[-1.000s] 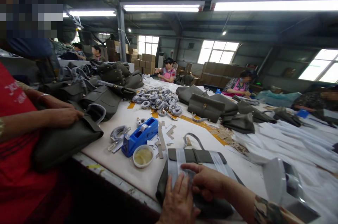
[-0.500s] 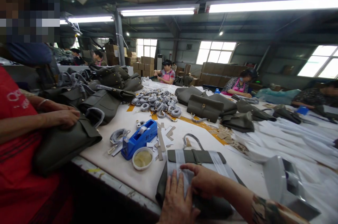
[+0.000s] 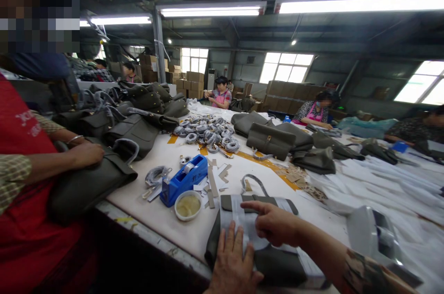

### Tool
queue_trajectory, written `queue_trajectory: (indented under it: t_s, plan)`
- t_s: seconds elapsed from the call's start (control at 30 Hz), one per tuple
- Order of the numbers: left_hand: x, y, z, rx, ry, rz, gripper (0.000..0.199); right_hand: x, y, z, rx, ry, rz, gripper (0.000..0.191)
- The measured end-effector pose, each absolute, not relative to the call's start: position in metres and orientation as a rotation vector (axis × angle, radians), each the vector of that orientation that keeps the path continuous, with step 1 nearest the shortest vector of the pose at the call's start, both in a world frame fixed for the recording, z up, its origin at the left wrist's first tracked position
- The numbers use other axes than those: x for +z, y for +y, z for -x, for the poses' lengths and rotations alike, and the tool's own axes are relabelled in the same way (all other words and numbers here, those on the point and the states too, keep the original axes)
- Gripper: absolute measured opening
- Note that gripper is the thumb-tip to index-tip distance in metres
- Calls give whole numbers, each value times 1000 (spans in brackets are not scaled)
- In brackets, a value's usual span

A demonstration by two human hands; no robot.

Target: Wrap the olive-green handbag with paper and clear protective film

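Observation:
A dark olive handbag (image 3: 277,266) lies on the table in front of me, its wrapped grey handle (image 3: 257,182) arching away at the far side. Thin white translucent sheeting (image 3: 227,214) covers part of its front, and pale strips cross the flap (image 3: 265,204). My left hand (image 3: 234,261) rests flat on the near left of the bag, fingers spread over the sheeting. Above the flap, my right hand (image 3: 277,223) points left with its index finger stretched out and the others curled; nothing shows in it. Whether that fingertip touches the strip I cannot tell.
Left of the bag stand a blue tape dispenser (image 3: 183,180) and a round tub (image 3: 188,206). A grey dispenser (image 3: 369,234) sits to the right. Coiled straps (image 3: 208,131) and more handbags (image 3: 270,140) lie farther back. At left, a co-worker in a red apron (image 3: 31,146) handles another bag.
My right hand has lifted and shifted up and right from beside my left fingers to over the flap. My left hand stays on the bag. The co-worker's hands have moved on their bag.

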State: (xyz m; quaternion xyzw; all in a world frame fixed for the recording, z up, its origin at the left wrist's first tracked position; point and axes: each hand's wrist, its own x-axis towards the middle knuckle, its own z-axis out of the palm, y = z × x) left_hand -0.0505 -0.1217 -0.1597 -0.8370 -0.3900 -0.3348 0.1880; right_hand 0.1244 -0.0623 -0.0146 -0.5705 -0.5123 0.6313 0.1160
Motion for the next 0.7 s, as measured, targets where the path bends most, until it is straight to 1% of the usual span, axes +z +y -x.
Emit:
queue_trajectory:
  t_s: [0.1,0.27,0.43,0.7]
  plan:
    - [-156,-125,52,-858,-1126,2425,58,-22,-70,-129,1967,-1386,1613,94]
    - [-161,-128,44,-914,-1263,2463,57,-38,-75,-128,1974,-1365,1650,92]
    - [-164,-129,43,-919,-1288,2478,54,-44,-73,-126,1940,-1424,1669,94]
    - [-159,-120,56,-770,-1130,2554,64,-50,-67,-127,1962,-1460,1676,95]
